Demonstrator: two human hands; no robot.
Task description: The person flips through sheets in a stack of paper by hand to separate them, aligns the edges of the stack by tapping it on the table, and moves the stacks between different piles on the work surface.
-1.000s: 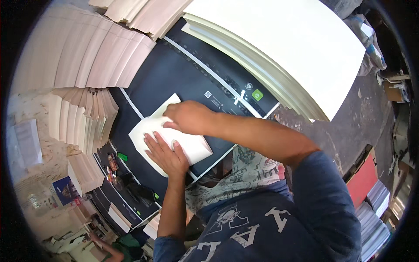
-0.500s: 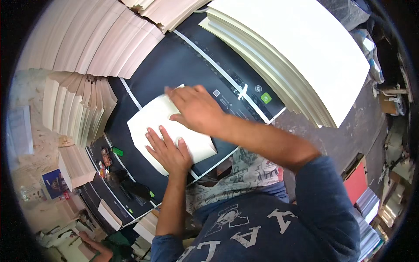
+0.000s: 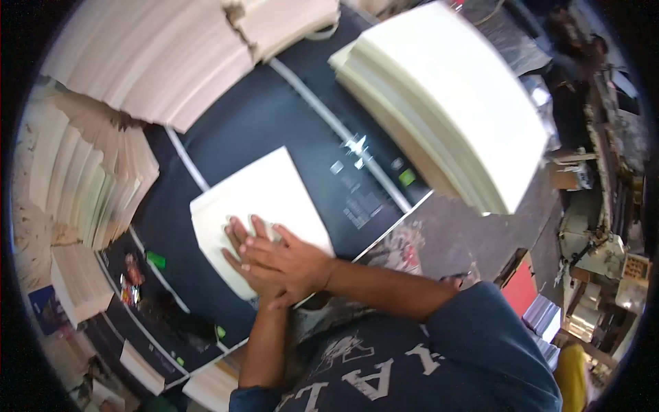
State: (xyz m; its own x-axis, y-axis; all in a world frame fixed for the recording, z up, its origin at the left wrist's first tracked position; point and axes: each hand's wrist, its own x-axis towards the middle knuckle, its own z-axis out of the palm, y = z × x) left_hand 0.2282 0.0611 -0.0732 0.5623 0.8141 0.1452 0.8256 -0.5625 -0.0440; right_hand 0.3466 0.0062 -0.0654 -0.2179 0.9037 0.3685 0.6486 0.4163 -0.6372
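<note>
In the head view, the only one, a white paper piece [image 3: 278,185] lies flat on the black bench [image 3: 261,117], close to the edge nearest the person, one corner pointing away toward the far side; whether it is one folded sheet or several layers, I cannot tell. The left hand [image 3: 248,269] rests palm down on its near part, fingers spread, and the right hand [image 3: 296,266] crosses over it, laid partly on top of it. Neither grip is closed on anything: the fingers of both are extended and somewhat apart. The step in hand looks like pressing or smoothing the paper down. I judge that the next move calls for steady, even pressure with the palms, and for uncrossing the hands before the paper is turned or slid. A tall stack of large white sheets [image 3: 453,89] stands beyond it to the right; to the left are a broad pinkish stack [image 3: 151,62] and a fanned cream stack [image 3: 103,172], both well apart from the paper.
</note>
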